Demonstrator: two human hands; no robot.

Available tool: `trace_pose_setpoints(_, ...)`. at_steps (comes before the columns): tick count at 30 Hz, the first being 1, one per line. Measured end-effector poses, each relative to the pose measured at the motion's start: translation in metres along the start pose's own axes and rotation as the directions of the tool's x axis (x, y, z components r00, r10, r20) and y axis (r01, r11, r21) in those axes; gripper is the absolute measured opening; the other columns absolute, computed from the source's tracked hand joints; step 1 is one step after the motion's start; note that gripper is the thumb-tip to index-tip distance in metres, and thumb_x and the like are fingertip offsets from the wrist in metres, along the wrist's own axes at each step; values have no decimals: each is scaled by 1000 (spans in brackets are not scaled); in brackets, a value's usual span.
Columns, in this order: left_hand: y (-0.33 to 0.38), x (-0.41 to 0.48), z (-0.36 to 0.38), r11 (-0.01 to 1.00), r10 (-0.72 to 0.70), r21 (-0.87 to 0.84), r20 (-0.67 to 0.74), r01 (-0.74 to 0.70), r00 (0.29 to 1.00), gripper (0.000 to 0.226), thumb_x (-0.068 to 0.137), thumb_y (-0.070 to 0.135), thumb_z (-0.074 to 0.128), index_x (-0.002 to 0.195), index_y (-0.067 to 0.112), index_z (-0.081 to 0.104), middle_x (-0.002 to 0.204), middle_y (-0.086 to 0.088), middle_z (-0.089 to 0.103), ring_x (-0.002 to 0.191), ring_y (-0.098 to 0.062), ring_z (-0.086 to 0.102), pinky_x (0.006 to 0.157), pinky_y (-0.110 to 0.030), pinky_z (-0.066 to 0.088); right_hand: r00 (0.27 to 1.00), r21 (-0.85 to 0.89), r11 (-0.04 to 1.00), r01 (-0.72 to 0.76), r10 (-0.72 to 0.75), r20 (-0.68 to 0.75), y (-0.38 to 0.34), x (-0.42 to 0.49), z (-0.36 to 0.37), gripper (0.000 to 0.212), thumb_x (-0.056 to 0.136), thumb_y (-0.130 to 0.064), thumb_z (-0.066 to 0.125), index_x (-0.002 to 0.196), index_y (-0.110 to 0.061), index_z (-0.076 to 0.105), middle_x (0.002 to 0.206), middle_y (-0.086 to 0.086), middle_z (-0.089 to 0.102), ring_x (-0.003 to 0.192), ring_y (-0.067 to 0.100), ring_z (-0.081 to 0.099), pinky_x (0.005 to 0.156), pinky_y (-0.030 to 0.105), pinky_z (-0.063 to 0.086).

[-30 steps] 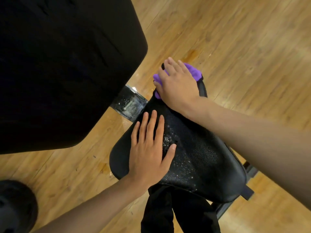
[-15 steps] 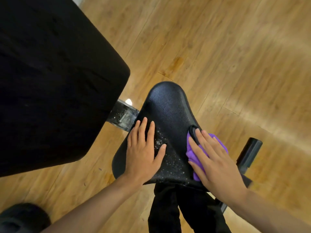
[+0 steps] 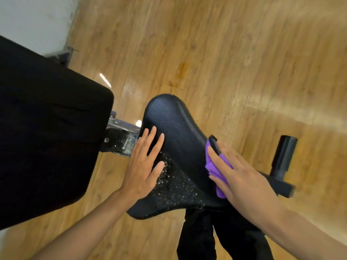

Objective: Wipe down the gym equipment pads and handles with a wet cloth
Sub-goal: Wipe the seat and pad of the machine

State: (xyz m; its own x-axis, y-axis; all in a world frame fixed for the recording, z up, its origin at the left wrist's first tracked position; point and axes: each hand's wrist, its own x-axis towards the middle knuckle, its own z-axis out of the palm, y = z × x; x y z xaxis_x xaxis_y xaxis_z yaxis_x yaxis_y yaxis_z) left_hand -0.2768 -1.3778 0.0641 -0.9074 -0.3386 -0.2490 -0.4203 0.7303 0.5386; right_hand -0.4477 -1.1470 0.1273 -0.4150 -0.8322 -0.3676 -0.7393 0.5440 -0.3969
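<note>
A gym is indicated. A textured black seat pad [image 3: 169, 124] is seen under the left hand [image 3: 144, 166], and a larger black pad [image 3: 47, 128] is mounted just to that hand's left. The two are joined by a scuffed metal bracket [image 3: 122, 136] beside its fingertips. Past the right hand [image 3: 242, 179] an upright black tubular peg [image 3: 283, 156] is seen — exercise-machine fittings. Wood-look plank flooring [image 3: 225, 53] is laid around both hands, and a pale wall [image 3: 28, 15] is visible far beyond the left one.

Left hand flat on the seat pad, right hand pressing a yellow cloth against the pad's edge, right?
No: the cloth is purple, not yellow. The head view shows the left hand flat on the seat pad and the right hand pressing the purple cloth against the pad's edge.
</note>
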Motion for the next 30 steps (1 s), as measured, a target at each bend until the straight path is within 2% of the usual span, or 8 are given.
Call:
trace_pose_setpoints(4, 7, 4, 3, 999, -8, -31, -64, 6, 998, 74, 103, 56, 24, 164, 14, 25, 175, -5, 10, 161, -28, 6, 127, -60, 11, 998, 86, 996, 23, -28, 51, 8, 6, -6, 68, 101, -48, 38, 161, -19, 27, 165, 5, 30, 148, 23, 38, 111, 35, 46)
trace_pose_setpoints(8, 10, 8, 4, 999, -7, -48, -90, 3, 996, 91, 100, 76, 8, 163, 14, 28, 174, -7, 15, 161, -29, 10, 128, -58, 12, 999, 315, 949, 2, -15, 39, -6, 119, 4, 70, 107, -40, 43, 164, -20, 7, 169, 5, 16, 137, 28, 47, 107, 32, 42)
trace_pose_setpoints(11, 10, 8, 5, 999, -10, -48, -101, 5, 995, 92, 99, 77, 8, 162, 14, 30, 173, -8, 17, 161, -29, 11, 128, -58, 13, 998, 502, 863, -59, 49, 34, -15, 190, 6, 70, 108, -36, 46, 164, -17, 10, 165, 9, 27, 143, 25, 40, 112, 26, 31)
trace_pose_setpoints(14, 8, 8, 5, 999, -16, -43, -104, 11, 994, 92, 100, 76, 8, 161, 12, 32, 172, -10, 19, 160, -31, 13, 127, -59, 14, 992, 642, 760, -103, 35, 119, -2, 155, 11, 70, 106, -37, 50, 163, -20, 14, 162, 1, 37, 139, 11, 47, 117, 24, 31)
trace_pose_setpoints(20, 7, 6, 5, 997, -12, -71, -118, 3, 993, 91, 100, 75, 9, 160, 12, 36, 172, -9, 20, 160, -32, 15, 125, -64, 16, 977, 472, 873, -122, 23, 210, 34, 7, -16, 76, 93, -65, 36, 161, -38, 20, 134, -26, 48, 117, -5, 52, 96, 12, 41)
trace_pose_setpoints(23, 6, 8, 5, 998, -6, -64, -120, -2, 993, 92, 99, 76, 9, 160, 12, 36, 172, -10, 20, 160, -32, 15, 125, -64, 16, 979, 498, 862, -93, -11, 201, 23, 71, -4, 76, 98, -56, 41, 163, -22, 19, 145, -12, 48, 127, 3, 51, 101, 5, 30)
trace_pose_setpoints(26, 5, 9, 6, 999, -7, -44, -116, 2, 993, 93, 99, 77, 9, 160, 11, 37, 172, -10, 21, 160, -31, 15, 127, -58, 14, 994, 599, 797, -83, 21, 109, 5, 179, 17, 69, 105, -40, 48, 161, -10, 21, 160, 10, 39, 143, 19, 43, 119, 28, 29)
trace_pose_setpoints(30, 5, 10, 7, 1000, -12, -25, -110, 10, 994, 90, 99, 75, 11, 160, 14, 36, 172, -10, 21, 160, -31, 16, 128, -52, 11, 999, 554, 831, -50, 48, 18, -10, 216, 14, 56, 106, -35, 50, 155, -11, 37, 147, 12, 50, 134, 27, 50, 104, 25, 33)
